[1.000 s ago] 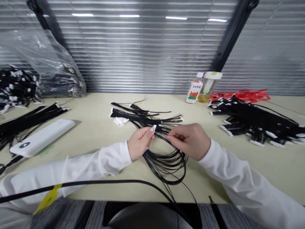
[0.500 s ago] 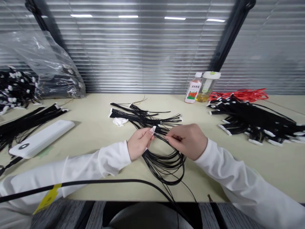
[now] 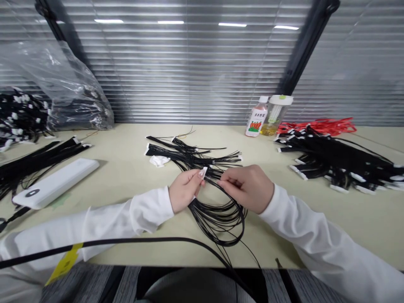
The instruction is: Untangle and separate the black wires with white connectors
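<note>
A white connector [image 3: 204, 171] sits near the center of the frame, gripped between thumb and fingers of a worker's curled left hand [image 3: 184, 190] above a worktop [image 3: 126, 168]. To its right, the right hand [image 3: 248, 188] is closed, thumb and forefinger together at the tips beside the black wires; whether a strand is caught between them is too small to tell. The looped bundle of black wires [image 3: 216, 207] spreads below and between the two hands, its ends fanning out just above them, near a crumpled white scrap [image 3: 159, 160]. At left, a white power bank [image 3: 57, 184] lies beside a bunch of black cables [image 3: 41, 155]; behind, at the upper left, a clear plastic bag [image 3: 78, 97] slumps next to a heap of white-tipped cables [image 3: 17, 115]. At right, a drink bottle with a carrot label [image 3: 256, 120] stands beside a white-lidded clear cup [image 3: 277, 113], near red strips [image 3: 334, 125] and a pile of black harnesses [image 3: 341, 153]. Horizontal blinds [image 3: 202, 71] fill the background. A yellow-tagged black cord [image 3: 142, 240] crosses the foreground.
</note>
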`<state>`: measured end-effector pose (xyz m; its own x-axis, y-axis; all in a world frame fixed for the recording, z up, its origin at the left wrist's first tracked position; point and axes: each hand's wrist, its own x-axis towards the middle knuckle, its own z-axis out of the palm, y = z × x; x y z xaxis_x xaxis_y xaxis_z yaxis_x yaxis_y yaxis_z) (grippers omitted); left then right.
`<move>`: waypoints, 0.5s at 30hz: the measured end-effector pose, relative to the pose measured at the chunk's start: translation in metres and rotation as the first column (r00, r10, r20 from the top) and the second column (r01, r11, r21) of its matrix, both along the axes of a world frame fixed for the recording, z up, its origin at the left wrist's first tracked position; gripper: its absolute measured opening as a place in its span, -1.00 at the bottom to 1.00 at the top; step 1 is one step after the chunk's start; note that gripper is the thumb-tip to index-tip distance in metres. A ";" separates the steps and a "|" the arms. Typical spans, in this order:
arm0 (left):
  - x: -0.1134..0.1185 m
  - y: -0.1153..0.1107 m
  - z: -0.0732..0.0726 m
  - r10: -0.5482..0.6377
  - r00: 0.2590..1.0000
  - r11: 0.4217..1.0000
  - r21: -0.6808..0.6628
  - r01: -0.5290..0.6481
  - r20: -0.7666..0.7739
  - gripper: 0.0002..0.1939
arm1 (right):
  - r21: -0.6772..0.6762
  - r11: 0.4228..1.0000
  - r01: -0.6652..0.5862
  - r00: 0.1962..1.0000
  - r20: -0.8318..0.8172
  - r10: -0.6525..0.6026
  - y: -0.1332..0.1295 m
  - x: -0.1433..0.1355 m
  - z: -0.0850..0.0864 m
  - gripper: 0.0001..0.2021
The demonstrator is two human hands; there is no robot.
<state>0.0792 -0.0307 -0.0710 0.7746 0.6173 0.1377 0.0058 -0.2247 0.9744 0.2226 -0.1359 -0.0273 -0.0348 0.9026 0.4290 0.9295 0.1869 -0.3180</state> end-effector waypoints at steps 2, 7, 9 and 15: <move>0.000 0.000 0.000 -0.001 1.000 1.000 0.005 0.001 -0.002 -0.61 | 0.034 0.999 -0.001 1.000 0.017 0.001 0.000 0.001 -0.001 -0.81; 0.001 0.000 0.001 -0.018 1.000 1.000 0.026 0.018 -0.014 -0.61 | 0.047 0.999 0.000 1.000 0.014 0.000 0.001 0.001 -0.002 -0.81; 0.000 0.000 0.001 -0.027 0.999 0.999 0.035 0.028 -0.022 -0.62 | 0.033 0.999 0.005 1.000 -0.001 -0.005 0.002 0.001 -0.003 -0.80; 0.000 0.000 -0.001 -0.051 0.997 0.997 0.051 0.053 -0.052 -0.61 | 0.004 1.000 -0.024 1.000 0.010 0.024 0.004 -0.001 -0.005 -0.77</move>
<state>0.0792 -0.0306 -0.0722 0.8121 0.5691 0.1290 0.0414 -0.2767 0.9601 0.2217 -0.1318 -0.0321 -0.0609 0.8996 0.4324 0.9279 0.2106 -0.3075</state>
